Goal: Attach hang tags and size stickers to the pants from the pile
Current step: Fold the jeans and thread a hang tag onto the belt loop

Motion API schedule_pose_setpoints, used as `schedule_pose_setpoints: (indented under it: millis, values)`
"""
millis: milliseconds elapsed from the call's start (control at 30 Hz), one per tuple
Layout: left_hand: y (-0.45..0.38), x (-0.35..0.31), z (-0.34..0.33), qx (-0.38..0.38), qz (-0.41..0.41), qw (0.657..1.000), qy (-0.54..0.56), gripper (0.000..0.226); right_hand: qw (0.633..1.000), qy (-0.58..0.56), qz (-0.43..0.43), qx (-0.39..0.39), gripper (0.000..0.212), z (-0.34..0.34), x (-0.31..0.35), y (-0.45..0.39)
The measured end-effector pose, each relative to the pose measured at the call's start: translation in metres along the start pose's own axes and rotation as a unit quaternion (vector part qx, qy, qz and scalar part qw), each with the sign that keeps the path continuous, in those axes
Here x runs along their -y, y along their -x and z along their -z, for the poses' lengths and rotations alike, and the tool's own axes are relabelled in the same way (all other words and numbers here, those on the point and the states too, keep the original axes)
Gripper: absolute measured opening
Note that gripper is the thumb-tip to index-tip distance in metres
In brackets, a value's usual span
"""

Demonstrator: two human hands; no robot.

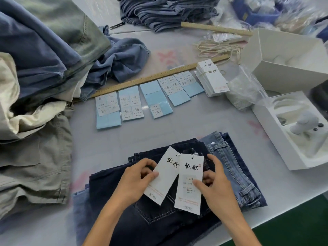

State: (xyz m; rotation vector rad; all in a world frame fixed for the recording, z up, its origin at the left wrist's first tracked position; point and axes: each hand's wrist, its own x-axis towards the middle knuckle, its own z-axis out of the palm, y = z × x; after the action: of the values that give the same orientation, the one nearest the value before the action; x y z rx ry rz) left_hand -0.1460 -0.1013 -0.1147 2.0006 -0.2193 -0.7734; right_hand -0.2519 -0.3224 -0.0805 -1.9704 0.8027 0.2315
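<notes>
Head view shows two bare hands over folded jeans at the near edge of the table. The left hand (136,180) pinches the left hang tag (164,174) by its edge, thumb on top and fingers curled under. The right hand (213,183) holds the right hang tag (189,183); its thumb presses on the size sticker (189,181) marked 1103 in the middle of this tag, and the other fingers curl behind the card. Both tags are white with black brush characters, and each hangs by a string from the dark navy jeans (142,210) below them. These dark jeans lie on top of a lighter blue pair of jeans (229,157), so I count at least two pairs here.

Further away lie five groups of pale blue sticker sheets (131,103) in a row, just beside a long wooden ruler (150,79). A second ruler (216,29) lies at the far side. One stack of spare hang tags (211,79) rests at the right end of the row, near a bundle of cream strings (218,47). At the right stand two open white boxes (284,55). A big pile of pants (35,68), blue, grey-green and cream, fills the left side, and a folded denim stack (165,11) is far behind. The table (177,125) is smooth and pale grey; a green floor (301,224) shows at the lower right.
</notes>
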Motion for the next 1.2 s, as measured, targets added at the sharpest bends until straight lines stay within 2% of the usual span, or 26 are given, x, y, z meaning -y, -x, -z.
schedule_pose_setpoints:
  millis: [100,233,400,633,767,933,1200]
  values:
    - [0.000,0.004,-0.002,0.006,0.001,1.000,0.018,0.016,0.997,-0.071,-0.017,0.010,0.082,0.006,-0.002,0.002]
    - [0.001,0.006,-0.003,0.010,0.000,0.999,0.047,0.026,0.990,-0.131,-0.048,0.020,0.058,0.011,-0.004,0.004]
    - [0.001,0.007,-0.005,0.037,0.002,0.996,0.075,0.032,0.989,-0.136,-0.050,0.016,0.042,0.013,-0.001,0.004]
    - [0.000,0.012,-0.005,0.011,0.004,0.996,0.092,0.030,0.981,-0.178,-0.068,0.022,0.024,0.016,-0.002,0.007]
    - [0.003,0.013,-0.005,0.004,0.002,0.996,0.086,0.028,0.970,-0.227,-0.091,0.006,0.020,0.025,-0.004,0.008]
    - [0.004,0.014,-0.003,-0.020,0.002,0.997,0.075,0.024,0.979,-0.189,-0.075,-0.001,0.020,0.030,-0.006,0.008]
    - [0.011,0.019,0.002,-0.004,-0.002,0.999,0.038,0.025,0.982,-0.176,-0.060,0.011,0.021,0.030,-0.006,0.012]
